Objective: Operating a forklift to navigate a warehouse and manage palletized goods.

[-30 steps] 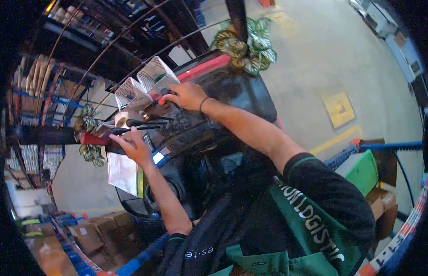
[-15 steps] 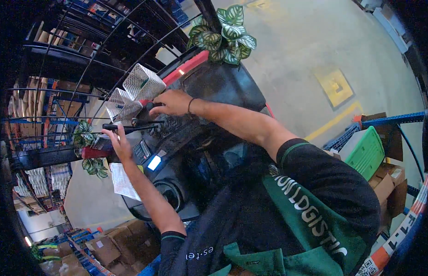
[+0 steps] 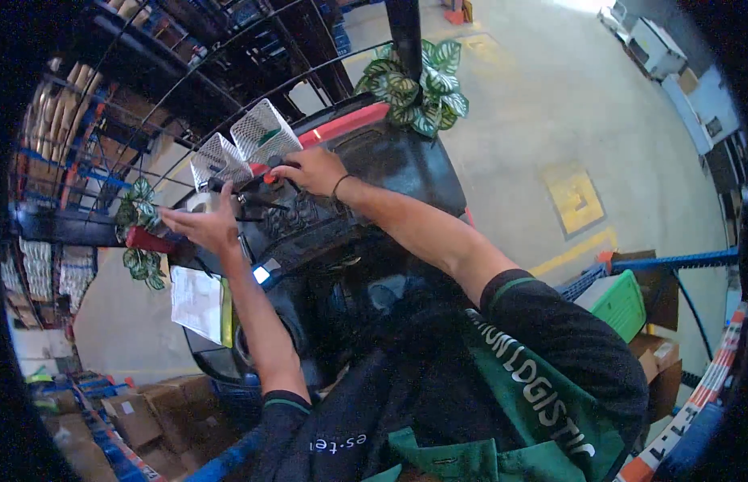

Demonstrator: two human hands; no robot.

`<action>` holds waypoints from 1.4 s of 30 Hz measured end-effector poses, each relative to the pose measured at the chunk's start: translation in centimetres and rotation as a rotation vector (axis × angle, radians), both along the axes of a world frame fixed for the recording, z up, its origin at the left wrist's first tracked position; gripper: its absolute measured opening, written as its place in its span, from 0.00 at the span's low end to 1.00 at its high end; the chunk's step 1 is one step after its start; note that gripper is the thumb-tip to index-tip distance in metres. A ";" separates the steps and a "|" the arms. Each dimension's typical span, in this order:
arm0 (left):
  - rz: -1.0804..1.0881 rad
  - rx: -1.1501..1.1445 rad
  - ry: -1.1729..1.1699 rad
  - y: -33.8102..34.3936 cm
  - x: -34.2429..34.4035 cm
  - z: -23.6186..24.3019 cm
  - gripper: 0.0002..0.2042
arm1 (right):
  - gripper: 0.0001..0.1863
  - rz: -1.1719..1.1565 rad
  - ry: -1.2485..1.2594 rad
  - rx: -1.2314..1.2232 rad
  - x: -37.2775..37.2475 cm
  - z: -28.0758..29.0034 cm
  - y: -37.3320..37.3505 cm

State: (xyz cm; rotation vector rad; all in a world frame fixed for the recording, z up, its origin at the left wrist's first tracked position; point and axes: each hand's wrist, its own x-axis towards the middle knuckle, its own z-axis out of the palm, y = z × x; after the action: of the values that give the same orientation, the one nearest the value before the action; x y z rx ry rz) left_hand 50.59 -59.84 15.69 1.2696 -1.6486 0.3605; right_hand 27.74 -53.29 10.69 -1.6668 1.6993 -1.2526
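Note:
At the dark vehicle console (image 3: 394, 173), my right hand (image 3: 316, 171) has its fingers curled round a small black and red object (image 3: 271, 173), whose kind I cannot make out. My left hand (image 3: 204, 228) hangs over the console's left side, its fingers stretched out and thumb raised, with nothing visibly held. Just beyond it are black levers (image 3: 265, 201), partly behind the thumb. Two white mesh baskets, a nearer one (image 3: 221, 161) and a farther one (image 3: 264, 131), are fixed to the black wire grid beyond my hands. Something green sits in the farther one.
Papers on a clipboard (image 3: 199, 301) and a small lit screen (image 3: 265, 271) lie by my left forearm. Leafy plants (image 3: 422, 88) flank a black post. Boxes (image 3: 161, 418) fill racking at lower left. A green crate (image 3: 613, 305) stands on shelving at right.
My left hand has moved left, its fingers now stretched out beside the levers. My right hand stays by the baskets, with a red part now showing at its fingertips. The whole view has shifted slightly.

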 end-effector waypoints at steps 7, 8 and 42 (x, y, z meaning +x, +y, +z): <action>-0.737 0.491 0.359 -6.3 4.9 0.7 0.59 | 0.31 -0.038 -0.019 -0.082 0.9 -0.4 -1.1; -0.694 0.499 0.298 -6.7 5.6 0.9 0.58 | 0.32 -0.032 -0.012 -0.066 1.2 0.1 -1.0; 0.651 0.620 -0.009 18.9 34.4 -14.5 0.23 | 0.31 0.268 0.150 -0.164 2.9 -3.9 -7.2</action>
State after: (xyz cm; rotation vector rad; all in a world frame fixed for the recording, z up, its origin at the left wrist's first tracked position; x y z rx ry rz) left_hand 85.02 -40.95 1.16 2.2798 -1.3541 0.2395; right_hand 30.65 -60.50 6.81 -2.0531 1.4239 -1.1896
